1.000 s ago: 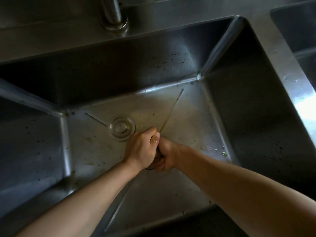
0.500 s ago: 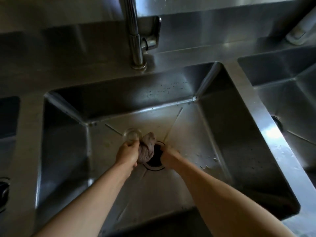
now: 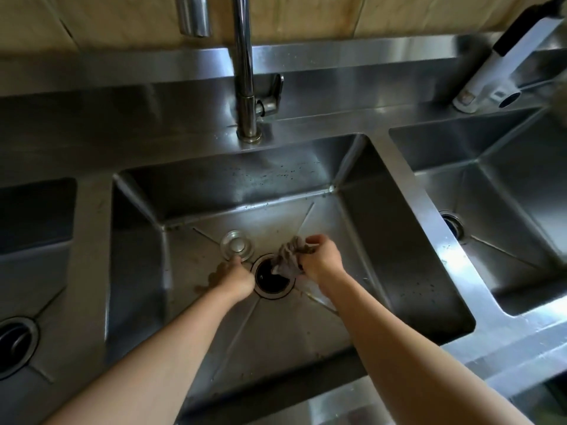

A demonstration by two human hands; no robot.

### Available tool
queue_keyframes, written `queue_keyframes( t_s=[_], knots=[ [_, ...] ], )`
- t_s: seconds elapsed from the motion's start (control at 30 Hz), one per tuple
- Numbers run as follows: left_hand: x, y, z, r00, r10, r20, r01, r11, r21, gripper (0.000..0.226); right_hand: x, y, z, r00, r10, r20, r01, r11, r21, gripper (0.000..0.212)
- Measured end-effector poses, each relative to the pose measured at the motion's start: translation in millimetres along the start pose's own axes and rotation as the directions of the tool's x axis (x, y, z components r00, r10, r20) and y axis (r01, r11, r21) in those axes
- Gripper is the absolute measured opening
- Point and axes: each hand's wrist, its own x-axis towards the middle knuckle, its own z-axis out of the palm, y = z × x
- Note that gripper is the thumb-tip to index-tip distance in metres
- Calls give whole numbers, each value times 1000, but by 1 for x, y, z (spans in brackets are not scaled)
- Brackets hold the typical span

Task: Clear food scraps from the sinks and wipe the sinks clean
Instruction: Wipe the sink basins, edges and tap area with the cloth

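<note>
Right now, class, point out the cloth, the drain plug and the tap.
cloth (image 3: 288,259), head view, on its bunched middle beside the right hand.
drain plug (image 3: 236,246), head view, on its round top.
tap (image 3: 245,96), head view, on its upright pipe.

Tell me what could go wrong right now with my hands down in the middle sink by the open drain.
1. The right hand grips a grey rag that hangs at the edge of the open drain; a loose end could slip in.
2. The drain stopper lies loose on the sink floor beside the left hand; scraps wiped that way could drop into the uncovered drain.
3. Dark specks on the sink's back wall may get missed.
</note>
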Motion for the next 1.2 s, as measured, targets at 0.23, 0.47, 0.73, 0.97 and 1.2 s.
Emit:
queue_keyframes(
  t_s=[0.23,0.47,0.73,0.97,1.2],
  knots=[
    [-45,13,-36,957,288,36,-240,855,-459,57,-47,-17,-20,983,-173,-59,170,984,-50,26],
    [-100,51,-70,892,451,0,-371,734,-569,26,-98,-44,-35,922,-387,-26,382,916,-119,32],
    [-140,53,-87,870,422,-255,-489,677,-549,38,-114,-68,-83,877,-395,-274,402,915,-33,31],
    [-177,71,-82,761,463,-454,-640,650,-410,53,-129,-89,-115,870,-390,300,431,898,-83,26],
    [-213,102,-83,785,370,-497,-381,921,84,17,-137,-98,-173,772,-621,133,634,744,-209,22]
  ],
)
